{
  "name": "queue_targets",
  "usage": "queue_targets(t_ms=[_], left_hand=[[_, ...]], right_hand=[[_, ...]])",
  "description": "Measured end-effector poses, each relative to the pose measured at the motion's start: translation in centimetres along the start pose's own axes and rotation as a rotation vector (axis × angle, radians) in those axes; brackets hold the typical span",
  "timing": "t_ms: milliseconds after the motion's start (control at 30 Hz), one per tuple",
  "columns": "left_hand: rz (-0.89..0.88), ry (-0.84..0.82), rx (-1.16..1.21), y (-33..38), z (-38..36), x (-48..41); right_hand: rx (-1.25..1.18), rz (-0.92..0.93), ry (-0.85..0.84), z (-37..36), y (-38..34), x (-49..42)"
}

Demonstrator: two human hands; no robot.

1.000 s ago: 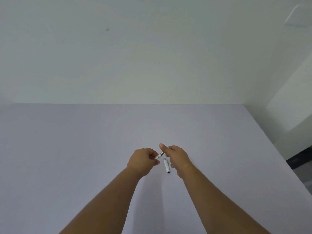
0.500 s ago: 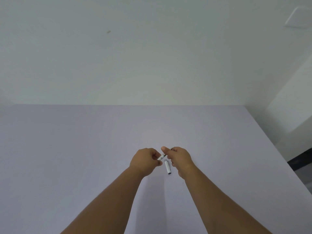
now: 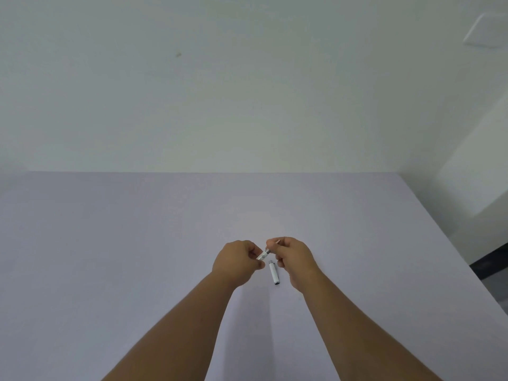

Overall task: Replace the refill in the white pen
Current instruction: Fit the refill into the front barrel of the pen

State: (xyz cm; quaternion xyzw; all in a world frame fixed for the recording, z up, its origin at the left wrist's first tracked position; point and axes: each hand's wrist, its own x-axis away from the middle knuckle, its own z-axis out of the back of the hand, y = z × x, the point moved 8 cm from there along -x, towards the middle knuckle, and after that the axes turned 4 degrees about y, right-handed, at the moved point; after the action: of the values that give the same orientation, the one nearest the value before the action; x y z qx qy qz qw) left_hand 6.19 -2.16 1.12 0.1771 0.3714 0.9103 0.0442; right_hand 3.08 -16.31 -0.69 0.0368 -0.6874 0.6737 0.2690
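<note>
My left hand point(image 3: 236, 261) grips one white section of the pen point(image 3: 264, 254), whose silver-ringed end points up and to the right. My right hand point(image 3: 295, 255) pinches a thin refill point(image 3: 275, 242) that runs from its fingertips towards that end. Both hands hover just above the table, close together. A second white pen section point(image 3: 274, 272) lies on the pale lilac table point(image 3: 137, 257) directly below and between my hands, its dark end towards me. Most of the held pen part is hidden inside my left fist.
The table's right edge point(image 3: 450, 243) runs diagonally towards me, with dark floor point(image 3: 492, 264) beyond it. A white wall point(image 3: 247, 92) rises straight from the table's far edge.
My hands have drawn slightly apart. The thin refill now shows between my right fingertips and the pen section in my left hand. The section on the table has not moved.
</note>
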Motion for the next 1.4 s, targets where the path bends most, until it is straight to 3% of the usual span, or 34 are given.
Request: queue_targets(t_ms=[100,267,400,533,667,833,967,1100,1400], left_hand=[[-0.009,0.000,-0.007,0.2,-0.1,0.1],[-0.020,0.001,-0.011,0.6,0.1,0.1],[-0.029,-0.008,-0.018,0.8,-0.2,0.2],[-0.017,0.000,-0.016,0.9,0.0,0.1],[-0.010,-0.006,-0.037,0.7,-0.2,0.3],[0.004,0.004,-0.014,0.7,0.1,0.3],[-0.010,0.003,-0.029,1.0,-0.1,0.4],[-0.004,0.010,-0.010,1.2,0.1,0.3],[-0.004,0.041,0.013,1.3,0.0,0.4]], right_hand=[[0.117,-0.039,0.072,0.5,0.2,-0.1],[-0.054,-0.007,-0.013,0.3,-0.3,0.2],[0.095,-0.067,0.036,0.9,-0.1,0.2],[-0.053,-0.016,-0.015,0.5,-0.7,0.4],[0.101,-0.059,0.039,1.1,-0.6,0.5],[-0.025,-0.031,-0.025,0.5,-0.7,0.6],[0.110,-0.054,0.059,1.2,-0.6,0.6],[0.007,-0.034,-0.001,0.8,-1.1,0.8],[0.070,0.007,0.047,1.0,-1.9,0.6]])
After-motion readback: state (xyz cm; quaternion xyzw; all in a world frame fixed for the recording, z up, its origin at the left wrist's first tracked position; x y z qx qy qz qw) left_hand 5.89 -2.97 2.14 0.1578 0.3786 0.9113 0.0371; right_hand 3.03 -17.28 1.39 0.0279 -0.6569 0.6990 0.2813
